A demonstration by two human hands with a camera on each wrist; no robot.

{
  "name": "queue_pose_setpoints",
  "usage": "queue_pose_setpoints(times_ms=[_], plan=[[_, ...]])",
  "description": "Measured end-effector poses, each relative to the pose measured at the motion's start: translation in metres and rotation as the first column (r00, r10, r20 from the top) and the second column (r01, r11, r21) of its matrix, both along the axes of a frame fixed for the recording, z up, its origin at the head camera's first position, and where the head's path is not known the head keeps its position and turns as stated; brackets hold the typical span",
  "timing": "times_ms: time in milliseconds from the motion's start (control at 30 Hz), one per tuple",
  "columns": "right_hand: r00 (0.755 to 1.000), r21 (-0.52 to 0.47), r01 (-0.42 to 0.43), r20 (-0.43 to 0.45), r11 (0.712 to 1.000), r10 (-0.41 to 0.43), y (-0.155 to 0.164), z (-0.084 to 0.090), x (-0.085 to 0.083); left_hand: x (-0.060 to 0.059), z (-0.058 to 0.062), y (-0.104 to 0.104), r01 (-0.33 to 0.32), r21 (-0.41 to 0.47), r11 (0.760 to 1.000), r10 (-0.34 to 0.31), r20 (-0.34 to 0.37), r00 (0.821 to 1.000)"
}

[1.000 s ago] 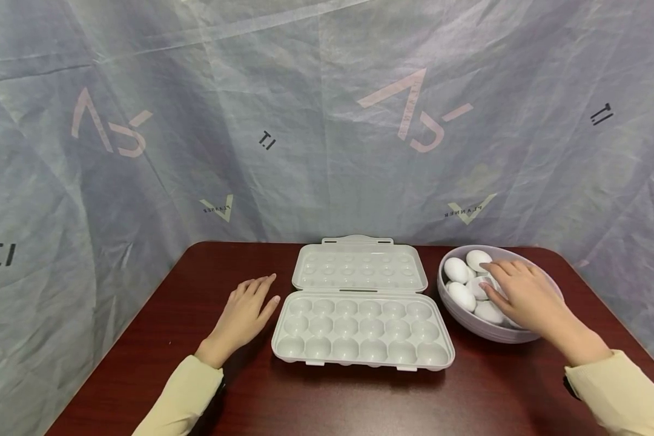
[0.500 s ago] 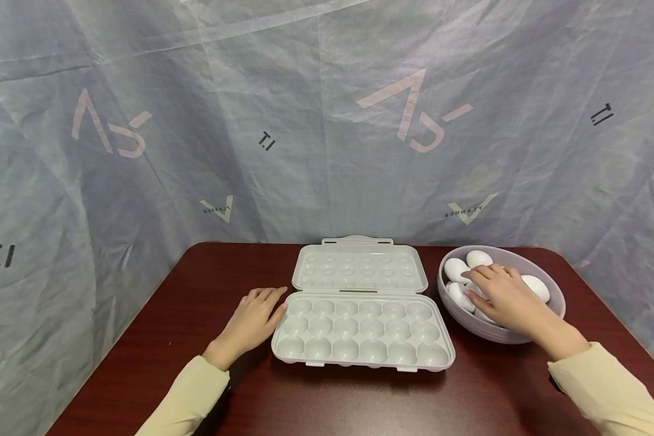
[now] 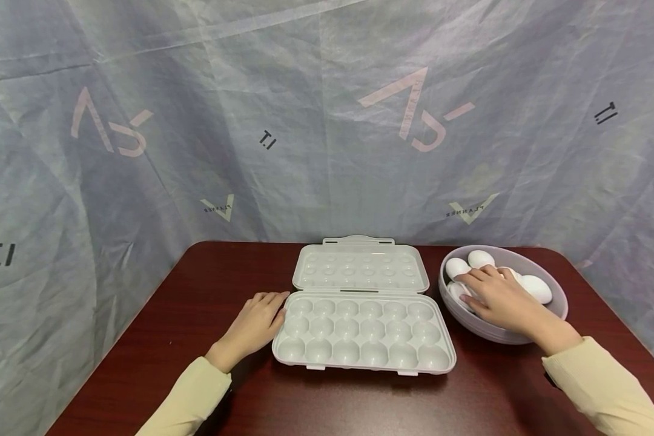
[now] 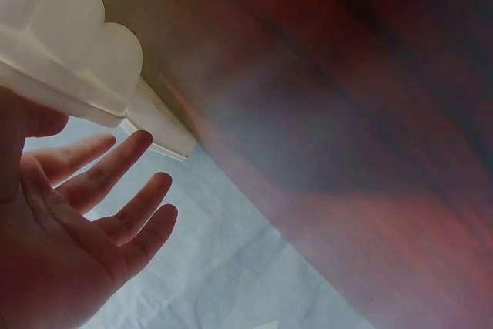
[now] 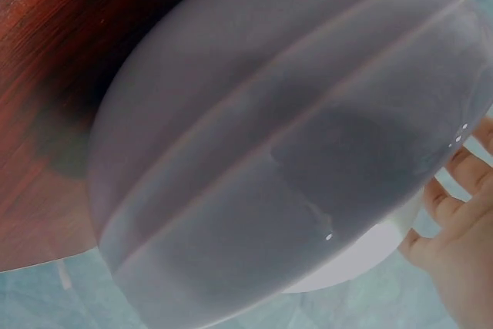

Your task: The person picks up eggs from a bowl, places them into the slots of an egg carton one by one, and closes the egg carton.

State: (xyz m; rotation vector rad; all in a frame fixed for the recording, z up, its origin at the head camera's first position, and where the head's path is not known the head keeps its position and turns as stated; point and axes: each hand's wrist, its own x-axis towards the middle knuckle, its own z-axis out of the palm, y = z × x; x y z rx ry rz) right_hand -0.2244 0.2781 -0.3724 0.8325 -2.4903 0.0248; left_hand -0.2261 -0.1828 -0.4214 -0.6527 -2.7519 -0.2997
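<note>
A pale plastic egg box (image 3: 363, 362) lies unfolded on the table, its rows of round hollows holding nothing. At its left edge my left hand (image 3: 255, 324) touches the rim with loose, slightly bent fingers; in the left wrist view its fingers (image 4: 115, 213) are spread below the box's underside (image 4: 77, 36). My right hand (image 3: 504, 303) reaches into a pale purple bowl (image 3: 471, 324) of white eggs. Its thumb and fingers lie on either side of an egg (image 3: 455, 292) near the left wall; whether they grip it is unclear. The bowl wall (image 5: 231, 190) hides part of that hand (image 5: 462, 244).
More eggs lie in the bowl, such as a white egg (image 3: 536, 289) at the right. The box lid (image 3: 361, 266) leans back behind the hollows. A dark red table (image 3: 158, 339) carries everything. Behind it hangs a grey printed cloth (image 3: 305, 121).
My right hand has shifted left and lower over the bowl, uncovering eggs on its right side. My left hand has moved right and down to the box's left edge.
</note>
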Motion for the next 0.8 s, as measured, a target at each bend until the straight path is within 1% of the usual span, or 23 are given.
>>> queue_pose_setpoints(times_ms=[133,267,400,600,800], plan=[[1.0,0.016,0.014,0.023,1.0,-0.014,-0.002,0.0,-0.001,0.0,-0.002,0.0,0.001,-0.001,1.0,-0.001,0.009,1.0],[0.999,0.028,0.03,0.043,0.999,-0.031,-0.003,0.0,-0.002,0.001,-0.004,0.001,0.005,-0.022,1.0,-0.005,-0.002,1.0],[0.997,0.033,0.041,0.064,0.999,-0.043,-0.004,0.0,-0.003,0.003,-0.005,0.001,0.008,-0.028,1.0,-0.009,-0.027,1.0],[0.995,0.039,0.053,0.084,0.998,-0.056,-0.006,0.001,-0.003,0.003,-0.007,0.001,0.015,-0.013,1.0,-0.016,-0.058,0.998],[0.992,0.049,0.061,0.11,0.997,-0.066,-0.007,0.002,-0.004,0.005,-0.011,0.002,0.013,-0.036,0.999,-0.016,-0.083,0.996]])
